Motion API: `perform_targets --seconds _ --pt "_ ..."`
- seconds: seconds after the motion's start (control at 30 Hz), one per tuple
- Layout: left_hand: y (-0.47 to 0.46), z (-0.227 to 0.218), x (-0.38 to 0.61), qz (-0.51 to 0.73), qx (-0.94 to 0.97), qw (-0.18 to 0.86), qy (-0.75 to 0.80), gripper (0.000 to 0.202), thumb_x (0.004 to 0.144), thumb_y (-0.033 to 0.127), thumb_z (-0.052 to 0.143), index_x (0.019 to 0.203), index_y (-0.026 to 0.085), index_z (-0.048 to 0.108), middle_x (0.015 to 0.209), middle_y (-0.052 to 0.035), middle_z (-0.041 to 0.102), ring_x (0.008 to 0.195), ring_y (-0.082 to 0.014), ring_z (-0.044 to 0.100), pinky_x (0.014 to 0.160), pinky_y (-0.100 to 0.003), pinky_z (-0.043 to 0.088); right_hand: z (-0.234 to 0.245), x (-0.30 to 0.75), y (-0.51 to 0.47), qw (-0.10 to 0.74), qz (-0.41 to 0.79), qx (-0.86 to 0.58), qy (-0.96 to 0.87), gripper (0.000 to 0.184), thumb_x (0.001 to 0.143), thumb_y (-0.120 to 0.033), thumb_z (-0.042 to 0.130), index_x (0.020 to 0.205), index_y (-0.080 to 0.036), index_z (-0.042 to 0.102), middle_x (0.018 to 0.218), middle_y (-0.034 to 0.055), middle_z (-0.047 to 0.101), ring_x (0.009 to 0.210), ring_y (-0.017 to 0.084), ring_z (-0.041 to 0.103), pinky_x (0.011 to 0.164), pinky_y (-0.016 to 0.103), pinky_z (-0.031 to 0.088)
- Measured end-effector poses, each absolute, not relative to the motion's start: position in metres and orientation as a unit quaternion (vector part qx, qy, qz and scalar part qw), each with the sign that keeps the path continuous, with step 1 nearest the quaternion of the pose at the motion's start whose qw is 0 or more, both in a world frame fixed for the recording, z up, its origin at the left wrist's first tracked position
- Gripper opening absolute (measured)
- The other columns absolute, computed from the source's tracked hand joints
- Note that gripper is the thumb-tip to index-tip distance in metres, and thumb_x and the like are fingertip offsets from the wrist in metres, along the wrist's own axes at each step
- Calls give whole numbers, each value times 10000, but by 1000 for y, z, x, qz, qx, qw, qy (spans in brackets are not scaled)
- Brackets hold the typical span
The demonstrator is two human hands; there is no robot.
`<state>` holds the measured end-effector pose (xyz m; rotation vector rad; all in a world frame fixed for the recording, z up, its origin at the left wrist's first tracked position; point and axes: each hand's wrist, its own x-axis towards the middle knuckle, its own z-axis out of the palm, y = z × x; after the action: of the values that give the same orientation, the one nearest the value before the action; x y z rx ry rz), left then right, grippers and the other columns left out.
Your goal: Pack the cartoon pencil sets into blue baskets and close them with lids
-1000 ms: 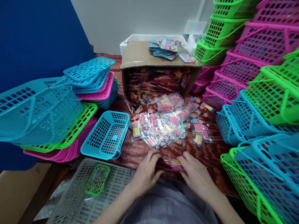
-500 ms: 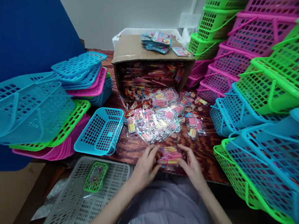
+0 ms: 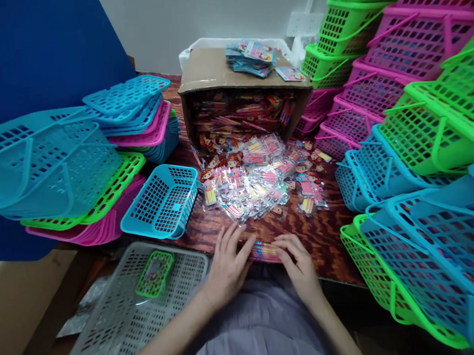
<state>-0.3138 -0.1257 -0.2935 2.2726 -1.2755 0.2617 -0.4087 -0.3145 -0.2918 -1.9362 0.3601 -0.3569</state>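
At the table's near edge, a small bundle of packets [image 3: 264, 251] with pink and yellow pencil-like sticks lies between my two hands. My left hand [image 3: 229, 265] grips its left end, thumb in front and fingers behind. On the other end, my right hand [image 3: 300, 263] has its thumb and fingers closed. Just beyond them spreads a heap of shiny clear packets [image 3: 257, 189] with pink and yellow contents. An open cardboard box [image 3: 205, 70] behind the heap is full of similar pieces with cartoon-head tops.
A blue basket [image 3: 130, 221] stands left of the heap, beside stacked baskets [image 3: 45, 156] and blue lids [image 3: 127, 93]. Below is a grey crate [image 3: 109, 311] holding a small green basket [image 3: 156, 272]. Tall basket stacks [image 3: 417, 215] line the right side. Flat printed packs [image 3: 254, 54] top the box.
The bundle has been tipped, so its face shows less and its edge more. My left fingers have spread further over its back, and the view has shifted slightly.
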Motion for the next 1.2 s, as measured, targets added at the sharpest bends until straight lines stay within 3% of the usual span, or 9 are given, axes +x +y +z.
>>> perform_targets --seconds 0.1,0.3,0.47,0.6,0.77,0.9,1.2 --pt "-127 -295 -321 168 830 244 -473 526 904 85 535 1414 194 468 1478 -190 410 1443 -345 273 1156 -659 183 -287 -409 -312 536 -124 -815 182 297 961 -434 477 952 -225 689 1043 72 689 1018 231 625 931 345 461" --pt "-124 -304 -317 231 771 273 -527 331 903 74 532 1177 226 638 1261 -96 626 1336 -244 448 1199 -577 147 -287 -400 -306 540 -119 -786 278 454 936 -559 454 997 -188 709 1054 85 733 966 261 657 876 337 481" --pt "-121 -305 -309 233 768 250 -542 386 922 95 501 1267 231 611 1230 -83 651 1258 -226 510 1206 -555 149 -288 -392 -311 565 -110 -763 295 501 902 -609 474 923 -169 714 936 71 744 885 260 665 836 346 496" --pt "-118 -305 -310 229 773 244 -539 373 945 104 465 1257 247 611 1141 -54 685 1181 -198 556 1207 -547 160 -286 -394 -315 587 -98 -751 286 502 876 -615 519 978 -172 730 1020 77 746 966 277 668 912 379 498" --pt "-114 -304 -311 202 777 259 -537 320 939 102 486 1209 212 617 1092 -51 709 1103 -187 605 1200 -526 204 -278 -404 -320 629 -40 -741 230 425 841 -544 616 1084 -210 714 1152 71 725 1098 282 649 1009 416 479" --pt "-111 -305 -310 188 771 274 -543 263 953 100 469 1164 179 605 1136 -60 712 1146 -188 597 1199 -509 225 -277 -410 -323 634 -8 -745 209 457 795 -446 696 1192 -223 663 1217 66 701 1129 277 644 1035 445 473" --pt "-114 -309 -310 151 783 291 -529 258 950 103 471 1176 165 577 1152 -77 699 1167 -190 591 1181 -495 291 -286 -414 -321 614 -20 -764 198 520 736 -313 711 1239 -217 619 1250 69 681 1139 259 639 1051 433 459"
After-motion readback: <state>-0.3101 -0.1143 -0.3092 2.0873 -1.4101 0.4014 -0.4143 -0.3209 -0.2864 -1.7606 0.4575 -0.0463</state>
